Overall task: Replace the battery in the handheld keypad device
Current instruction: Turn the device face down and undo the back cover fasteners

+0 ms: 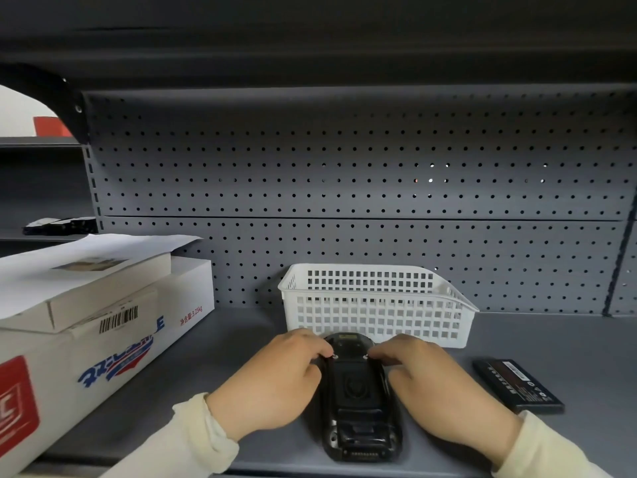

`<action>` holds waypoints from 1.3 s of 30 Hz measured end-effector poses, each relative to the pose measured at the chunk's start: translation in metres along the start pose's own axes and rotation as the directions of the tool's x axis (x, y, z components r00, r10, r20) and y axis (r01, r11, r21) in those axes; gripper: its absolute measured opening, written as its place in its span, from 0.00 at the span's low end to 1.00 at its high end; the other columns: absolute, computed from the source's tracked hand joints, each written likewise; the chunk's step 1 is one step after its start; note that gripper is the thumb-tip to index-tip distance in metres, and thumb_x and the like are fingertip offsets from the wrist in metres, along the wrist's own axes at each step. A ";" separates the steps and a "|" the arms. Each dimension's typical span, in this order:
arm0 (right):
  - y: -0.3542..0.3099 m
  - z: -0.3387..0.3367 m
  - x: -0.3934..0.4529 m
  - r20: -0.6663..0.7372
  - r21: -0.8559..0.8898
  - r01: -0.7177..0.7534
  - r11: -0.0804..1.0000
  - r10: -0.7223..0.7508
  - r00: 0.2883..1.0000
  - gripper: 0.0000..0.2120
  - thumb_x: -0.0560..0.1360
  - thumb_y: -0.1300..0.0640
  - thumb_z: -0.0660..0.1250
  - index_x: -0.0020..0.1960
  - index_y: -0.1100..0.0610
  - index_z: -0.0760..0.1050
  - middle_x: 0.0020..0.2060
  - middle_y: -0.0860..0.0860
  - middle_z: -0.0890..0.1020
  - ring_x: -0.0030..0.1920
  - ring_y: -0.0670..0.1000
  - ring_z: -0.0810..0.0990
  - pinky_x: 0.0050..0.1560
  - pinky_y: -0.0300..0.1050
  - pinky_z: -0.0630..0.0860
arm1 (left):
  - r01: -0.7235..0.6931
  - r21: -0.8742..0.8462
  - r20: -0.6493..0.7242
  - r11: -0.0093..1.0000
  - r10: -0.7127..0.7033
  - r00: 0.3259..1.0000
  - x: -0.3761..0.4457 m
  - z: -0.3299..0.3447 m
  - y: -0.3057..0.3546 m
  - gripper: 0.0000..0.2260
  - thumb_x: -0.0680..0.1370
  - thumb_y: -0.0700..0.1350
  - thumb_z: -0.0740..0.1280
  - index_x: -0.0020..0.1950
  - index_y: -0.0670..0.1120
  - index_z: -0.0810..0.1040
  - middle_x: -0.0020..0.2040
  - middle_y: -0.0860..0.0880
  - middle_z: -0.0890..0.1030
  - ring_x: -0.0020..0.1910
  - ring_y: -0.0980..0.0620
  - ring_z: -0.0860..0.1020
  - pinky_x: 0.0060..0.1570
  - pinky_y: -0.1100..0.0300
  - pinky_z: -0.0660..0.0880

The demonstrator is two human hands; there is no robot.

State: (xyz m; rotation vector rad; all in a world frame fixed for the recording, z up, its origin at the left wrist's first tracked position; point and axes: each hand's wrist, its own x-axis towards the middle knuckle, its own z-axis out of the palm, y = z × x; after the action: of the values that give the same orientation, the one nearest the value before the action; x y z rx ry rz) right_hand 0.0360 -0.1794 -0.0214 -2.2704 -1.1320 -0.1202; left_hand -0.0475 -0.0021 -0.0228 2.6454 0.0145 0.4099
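The black handheld device (358, 401) lies face down on the grey shelf, its back up and its long axis pointing away from me. My left hand (272, 384) grips its left side, fingertips at a small metal fastener near the top. On the right side my right hand (437, 384) does the same, fingertips at the matching fastener. Both hands curl over the device's upper edges and hide its sides. A flat black battery (517, 386) with a printed label rests on the shelf to the right, apart from my hands.
A white plastic mesh basket (375, 307) stands just behind the device against the grey pegboard wall (344, 174). White cardboard boxes (93, 319) fill the left side of the shelf. The shelf's front edge runs just below the device.
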 end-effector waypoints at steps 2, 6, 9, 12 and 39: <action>0.001 -0.001 0.000 0.012 0.062 -0.024 0.998 0.023 1.000 0.20 0.71 0.68 0.54 0.54 0.53 0.78 0.54 0.51 0.80 0.56 0.48 0.76 0.44 0.25 0.68 | 0.015 -0.034 -0.004 0.999 -0.015 1.000 0.000 0.000 0.001 0.18 0.77 0.38 0.54 0.63 0.50 0.73 0.63 0.53 0.72 0.62 0.58 0.70 0.64 0.65 0.65; 0.001 0.000 0.001 0.037 0.195 -0.078 0.978 0.072 0.997 0.19 0.71 0.69 0.54 0.50 0.55 0.79 0.50 0.50 0.83 0.54 0.48 0.79 0.41 0.21 0.68 | 0.049 -0.138 0.002 0.989 -0.049 0.999 -0.001 0.001 0.001 0.18 0.77 0.37 0.54 0.61 0.51 0.74 0.64 0.54 0.72 0.62 0.59 0.70 0.64 0.67 0.63; 0.000 0.002 0.001 0.034 0.263 -0.095 0.960 0.089 0.995 0.20 0.71 0.71 0.54 0.45 0.52 0.80 0.46 0.49 0.84 0.52 0.47 0.80 0.41 0.21 0.69 | 0.073 -0.186 -0.011 0.980 -0.076 0.997 0.000 0.006 0.005 0.17 0.77 0.38 0.55 0.61 0.52 0.75 0.64 0.54 0.72 0.61 0.58 0.71 0.60 0.69 0.64; 0.000 0.003 0.001 0.038 0.279 -0.115 0.953 0.108 0.993 0.22 0.71 0.70 0.54 0.51 0.52 0.80 0.48 0.46 0.83 0.53 0.44 0.79 0.45 0.23 0.71 | 0.098 -0.194 -0.082 0.976 -0.116 0.990 0.002 0.009 0.006 0.16 0.77 0.40 0.57 0.61 0.50 0.75 0.61 0.53 0.76 0.55 0.60 0.73 0.45 0.79 0.64; 0.011 0.004 0.008 0.056 0.409 -0.176 0.895 0.168 0.984 0.18 0.73 0.66 0.56 0.54 0.51 0.78 0.46 0.45 0.82 0.44 0.39 0.77 0.39 0.23 0.69 | 0.224 -0.377 -0.076 0.898 -0.272 0.959 0.005 0.013 0.002 0.16 0.77 0.38 0.56 0.60 0.49 0.77 0.45 0.59 0.77 0.44 0.63 0.75 0.31 0.82 0.66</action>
State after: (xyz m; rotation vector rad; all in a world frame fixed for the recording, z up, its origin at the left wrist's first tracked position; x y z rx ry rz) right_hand 0.0483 -0.1765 -0.0273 -1.9778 -0.8611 0.1972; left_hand -0.0390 -0.0090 -0.0313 2.2096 0.2874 0.4449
